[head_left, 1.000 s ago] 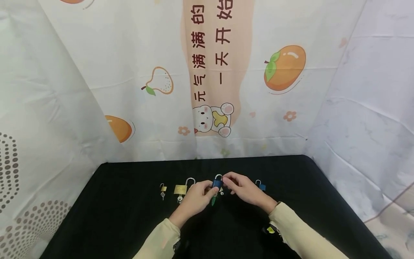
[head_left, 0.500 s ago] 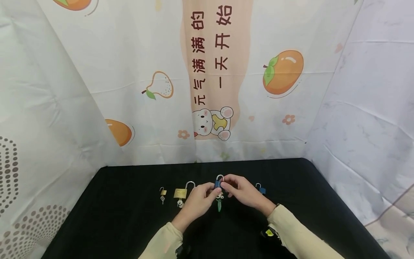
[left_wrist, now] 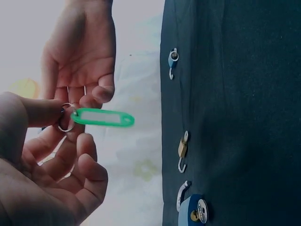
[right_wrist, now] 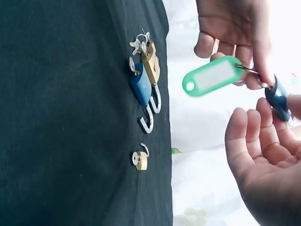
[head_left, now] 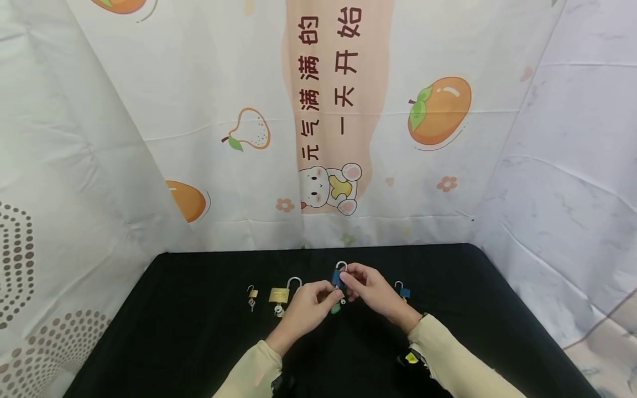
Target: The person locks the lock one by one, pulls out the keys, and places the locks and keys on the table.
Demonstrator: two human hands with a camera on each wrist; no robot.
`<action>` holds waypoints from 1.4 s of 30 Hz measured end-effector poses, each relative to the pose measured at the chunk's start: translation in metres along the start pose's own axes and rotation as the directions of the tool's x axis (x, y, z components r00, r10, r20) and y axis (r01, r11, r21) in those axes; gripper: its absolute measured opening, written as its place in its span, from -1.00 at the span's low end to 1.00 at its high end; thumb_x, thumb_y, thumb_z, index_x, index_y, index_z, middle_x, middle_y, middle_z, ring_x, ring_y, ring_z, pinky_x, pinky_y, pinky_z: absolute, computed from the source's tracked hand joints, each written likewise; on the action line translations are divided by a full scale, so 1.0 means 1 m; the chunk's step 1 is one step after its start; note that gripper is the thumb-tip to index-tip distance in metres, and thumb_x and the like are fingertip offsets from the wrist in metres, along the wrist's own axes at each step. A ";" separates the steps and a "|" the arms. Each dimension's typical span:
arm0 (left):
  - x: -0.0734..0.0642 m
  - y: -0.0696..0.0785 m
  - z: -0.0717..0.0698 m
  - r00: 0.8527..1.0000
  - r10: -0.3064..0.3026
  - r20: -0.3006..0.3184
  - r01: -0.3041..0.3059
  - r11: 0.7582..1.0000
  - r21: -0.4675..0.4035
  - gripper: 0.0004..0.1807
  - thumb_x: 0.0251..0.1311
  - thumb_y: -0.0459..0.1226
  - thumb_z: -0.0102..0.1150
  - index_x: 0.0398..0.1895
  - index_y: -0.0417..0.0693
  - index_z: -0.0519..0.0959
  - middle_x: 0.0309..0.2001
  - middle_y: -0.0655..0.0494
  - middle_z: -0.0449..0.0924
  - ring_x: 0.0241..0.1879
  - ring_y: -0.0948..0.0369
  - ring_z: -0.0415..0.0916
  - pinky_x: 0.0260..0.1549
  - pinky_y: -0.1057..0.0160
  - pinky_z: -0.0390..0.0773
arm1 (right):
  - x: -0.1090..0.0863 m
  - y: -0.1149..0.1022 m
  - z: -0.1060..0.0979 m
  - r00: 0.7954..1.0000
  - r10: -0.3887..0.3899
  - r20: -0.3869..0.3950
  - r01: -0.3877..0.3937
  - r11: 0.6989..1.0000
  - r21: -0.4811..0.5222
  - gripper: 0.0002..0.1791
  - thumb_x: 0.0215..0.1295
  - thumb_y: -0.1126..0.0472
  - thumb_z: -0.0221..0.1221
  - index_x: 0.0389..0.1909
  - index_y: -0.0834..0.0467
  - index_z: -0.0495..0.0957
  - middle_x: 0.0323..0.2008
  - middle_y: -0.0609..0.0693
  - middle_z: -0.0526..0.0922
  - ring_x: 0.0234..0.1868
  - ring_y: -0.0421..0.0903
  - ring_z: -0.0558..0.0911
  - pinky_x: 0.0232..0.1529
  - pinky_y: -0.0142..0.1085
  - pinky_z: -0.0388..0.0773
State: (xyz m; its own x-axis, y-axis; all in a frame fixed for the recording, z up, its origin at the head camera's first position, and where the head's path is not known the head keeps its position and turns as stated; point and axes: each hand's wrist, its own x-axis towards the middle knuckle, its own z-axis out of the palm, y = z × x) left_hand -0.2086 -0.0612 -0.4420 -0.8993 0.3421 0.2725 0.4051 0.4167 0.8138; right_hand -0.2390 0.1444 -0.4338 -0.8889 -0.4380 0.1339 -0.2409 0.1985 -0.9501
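Observation:
My right hand (head_left: 376, 291) grips the body of a blue padlock (head_left: 337, 278), held upright above the table with its metal shackle on top. At the padlock's lower end, my left hand (head_left: 307, 309) pinches the key, whose head is mostly hidden by the fingers. From the key ring (left_wrist: 66, 117) hangs a green key tag (right_wrist: 211, 76) with a pale label, plain in both wrist views. In the right wrist view the thumb and fingers of my right hand (right_wrist: 268, 160) cover part of the padlock. Whether its shackle is locked, I cannot tell.
On the black-covered table (head_left: 199, 342) lie a small brass padlock (head_left: 254, 293), a larger brass padlock (head_left: 278, 295) and a small blue padlock (head_left: 405, 293), shackles open and keys attached. Another blue padlock (right_wrist: 140, 84) shows in the right wrist view. A white printed cloth (head_left: 239, 188) hangs behind.
The right hand has gone from beside the shackle to gripping the padlock's body. My left fingers have slipped from the body down to the key. The green tag has swung about.

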 end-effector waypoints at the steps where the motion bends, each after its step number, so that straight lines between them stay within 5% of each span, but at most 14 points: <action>1: 0.000 0.000 0.001 1.000 0.005 -0.004 -0.005 1.000 -0.003 -0.75 0.46 -0.12 0.18 -0.30 -0.06 0.69 -0.53 0.29 0.51 -0.56 0.35 0.39 -0.53 0.34 0.43 | 0.000 0.000 0.000 1.000 0.003 -0.003 -0.003 1.000 0.002 -0.63 0.56 0.09 0.10 0.10 0.32 0.50 -0.18 0.23 0.61 -0.29 0.04 0.61 -0.21 -0.17 0.65; 7: 0.000 0.004 0.002 1.000 0.011 -0.009 -0.012 1.000 -0.023 -0.77 0.47 -0.16 0.15 -0.33 -0.03 0.68 -0.56 0.28 0.51 -0.58 0.37 0.38 -0.54 0.35 0.40 | 0.001 0.000 -0.001 0.999 0.015 -0.035 -0.014 1.000 0.021 -0.69 0.53 0.10 0.15 -0.03 0.32 0.54 -0.24 0.27 0.61 -0.32 -0.02 0.60 -0.20 -0.21 0.64; 10: -0.002 0.004 0.002 1.000 0.014 -0.004 -0.014 1.000 -0.011 -0.77 0.45 -0.17 0.16 -0.39 0.01 0.68 -0.57 0.30 0.50 -0.58 0.37 0.38 -0.53 0.34 0.39 | 0.004 -0.001 -0.006 0.992 0.046 -0.115 -0.033 0.992 0.119 -0.66 0.55 0.05 0.12 -0.05 0.31 0.51 -0.28 0.14 0.61 -0.32 -0.07 0.61 -0.17 -0.22 0.64; 16: -0.012 0.002 -0.002 0.999 0.008 0.031 -0.010 0.998 0.068 -0.79 0.36 -0.18 0.20 -0.47 0.13 0.66 -0.55 0.36 0.50 -0.52 0.38 0.42 -0.47 0.33 0.43 | 0.009 -0.004 -0.026 0.934 0.072 -0.350 0.043 0.950 0.309 -0.63 0.53 0.00 0.13 -0.17 0.29 0.46 -0.37 0.00 0.58 -0.40 -0.16 0.57 -0.22 -0.25 0.65; 20: -0.016 -0.001 -0.005 0.999 -0.021 0.041 0.018 0.998 0.068 -0.81 0.37 -0.15 0.21 -0.43 0.09 0.68 -0.55 0.37 0.51 -0.55 0.39 0.42 -0.49 0.34 0.42 | 0.006 -0.002 -0.031 0.956 0.058 -0.287 0.019 0.966 0.258 -0.62 0.54 0.01 0.13 -0.11 0.31 0.45 -0.39 -0.04 0.61 -0.38 -0.16 0.59 -0.18 -0.23 0.66; 23: -0.019 0.000 -0.003 0.993 -0.044 0.112 0.043 0.999 0.018 -0.78 0.38 -0.14 0.22 -0.40 -0.01 0.70 -0.56 0.34 0.55 -0.58 0.40 0.41 -0.53 0.35 0.39 | 0.005 0.002 -0.029 0.969 0.074 -0.238 -0.015 0.970 0.241 -0.59 0.53 0.01 0.13 -0.04 0.34 0.45 -0.36 0.00 0.62 -0.36 -0.14 0.60 -0.16 -0.20 0.66; 30: -0.025 0.001 0.014 0.954 -0.150 0.260 0.162 0.986 -0.028 -0.83 0.34 -0.19 0.26 -0.43 0.02 0.66 -0.67 0.29 0.55 -0.68 0.36 0.43 -0.66 0.38 0.31 | 0.001 0.010 -0.021 0.977 0.127 -0.169 -0.094 0.977 0.190 -0.57 0.53 0.04 0.15 0.05 0.37 0.46 -0.29 0.16 0.61 -0.30 -0.01 0.65 -0.18 -0.22 0.66; 34: -0.025 -0.011 0.022 0.947 -0.195 0.256 0.184 0.981 0.066 -0.85 0.28 -0.19 0.31 -0.45 0.05 0.64 -0.70 0.28 0.54 -0.67 0.33 0.50 -0.66 0.35 0.35 | 0.001 0.013 -0.018 0.982 0.136 -0.132 -0.111 0.978 0.178 -0.59 0.52 0.05 0.16 0.05 0.35 0.47 -0.30 0.15 0.62 -0.34 -0.06 0.65 -0.19 -0.24 0.65; 37: -0.024 -0.021 0.028 0.955 -0.175 0.241 0.144 0.980 0.138 -0.83 0.23 -0.19 0.35 -0.51 0.06 0.65 -0.72 0.34 0.49 -0.69 0.39 0.43 -0.65 0.37 0.35 | 0.000 0.015 -0.015 0.986 0.132 -0.103 -0.114 0.980 0.162 -0.61 0.51 0.05 0.17 0.03 0.34 0.48 -0.34 0.08 0.62 -0.36 -0.07 0.64 -0.20 -0.25 0.65; 42: -0.024 -0.029 0.033 0.951 -0.199 0.238 0.162 0.972 0.168 -0.78 0.21 -0.21 0.38 -0.58 0.06 0.64 -0.77 0.36 0.43 -0.77 0.41 0.40 -0.72 0.38 0.41 | -0.001 0.018 -0.013 0.992 0.123 -0.039 -0.117 0.984 0.133 -0.62 0.52 0.04 0.16 -0.01 0.33 0.47 -0.31 0.12 0.61 -0.36 -0.09 0.62 -0.19 -0.22 0.64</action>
State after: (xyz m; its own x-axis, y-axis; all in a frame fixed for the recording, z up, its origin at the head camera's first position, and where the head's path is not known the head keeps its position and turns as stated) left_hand -0.1931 -0.0541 -0.4895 -0.8965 0.4423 -0.0251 0.2759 0.6018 0.7495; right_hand -0.2474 0.1595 -0.4475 -0.9264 -0.3756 0.0266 -0.0811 0.1302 -0.9882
